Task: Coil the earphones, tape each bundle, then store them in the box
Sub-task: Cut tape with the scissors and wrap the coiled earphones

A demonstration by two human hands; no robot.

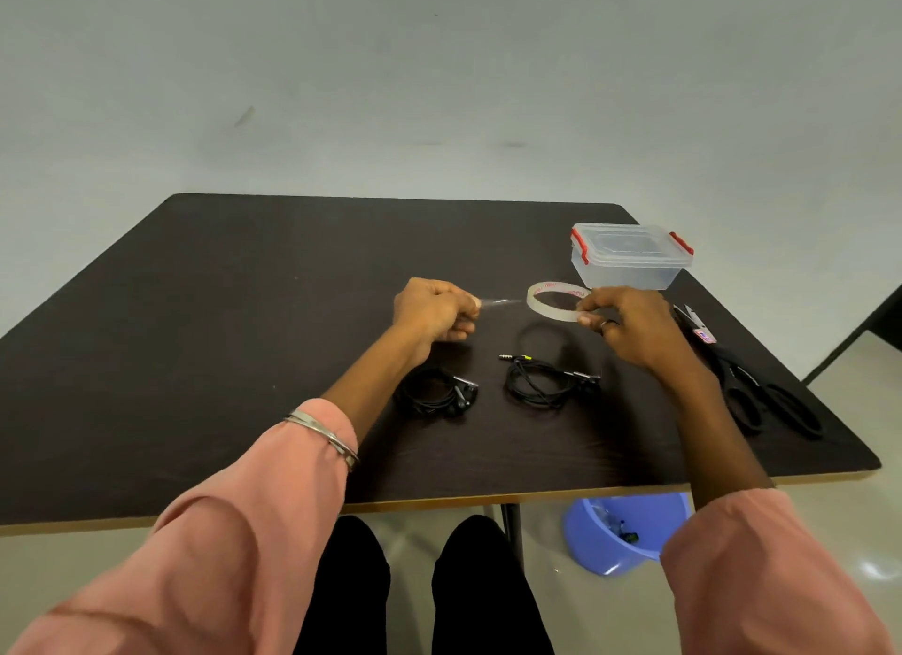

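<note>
Earphones, two sets, black, each already coiled: one bundle [436, 395] and a second bundle [542, 380] are laid side by side toward the near edge of the worktop [244, 313], just apart, the second with its plug poking out toward the far edge. The cords are judged light, soft and springy, likely to uncoil if let go; each is best taken across the whole loop, so that the turns are pinched together where the tape is to go.

Tape roll [556, 301], clear, thin ring: held above the worktop beyond the bundles, its rim pinched by the right hand [629, 325]. A short strip [498, 302] is drawn taut from it, the free end pinched between thumb and fingers of the left hand [432, 310]. The strip is judged sticky, flimsy and prone to fold onto itself.

Box [629, 259], clear plastic with red clips, lid on: near the far right corner.

Scissors [761, 386], black-handled: along the right edge.

Basin [625, 532], blue: on the floor below the near edge.
</note>
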